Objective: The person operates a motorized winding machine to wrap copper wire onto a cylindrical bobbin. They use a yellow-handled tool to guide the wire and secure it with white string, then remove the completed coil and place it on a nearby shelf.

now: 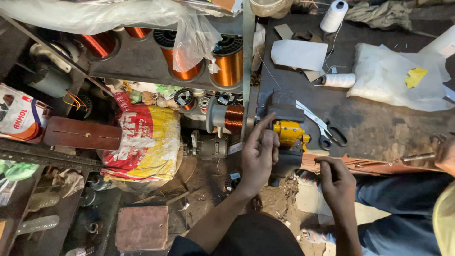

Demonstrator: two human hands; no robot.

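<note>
Copper wire coil [233, 118] beside left hand [259, 154], fingertip apparently touching yellow counter [289, 133].

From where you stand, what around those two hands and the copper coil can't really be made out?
- Right hand, head view: curled shut; whether it grips anything is hidden by its own fingers.
- Left hand: whether its fingertip touches the copper coil or the grey housing behind is unclear.
- Yellow part: half covered by the left hand.
- Another person's hand: cut off by the right edge.
- Scissors: blade tips run behind the housing.
</note>
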